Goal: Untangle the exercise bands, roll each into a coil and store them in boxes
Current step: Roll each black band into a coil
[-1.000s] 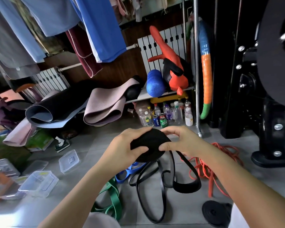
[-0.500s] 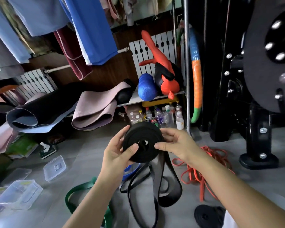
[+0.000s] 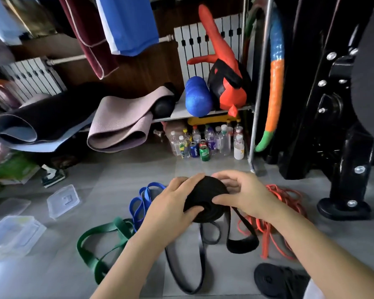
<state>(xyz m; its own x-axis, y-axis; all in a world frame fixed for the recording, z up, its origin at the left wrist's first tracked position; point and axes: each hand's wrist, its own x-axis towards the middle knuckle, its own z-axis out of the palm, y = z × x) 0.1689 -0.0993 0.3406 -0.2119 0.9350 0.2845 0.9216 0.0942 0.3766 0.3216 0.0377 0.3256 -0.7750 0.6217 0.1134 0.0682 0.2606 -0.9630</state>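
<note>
Black band coil [image 3: 205,199] gripped in mid-air above floor [image 3: 138,173], left hand [image 3: 171,206] and right hand [image 3: 246,197] both curled round it. Unwound tail [image 3: 242,243] dangling below; likely to spring loose if pinch slackens, or snag orange cord [image 3: 265,229] beyond.

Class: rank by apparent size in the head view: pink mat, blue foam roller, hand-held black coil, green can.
1. pink mat
2. black coil and blue foam roller: alike; the coil is nearer, so unranked
3. green can
</note>
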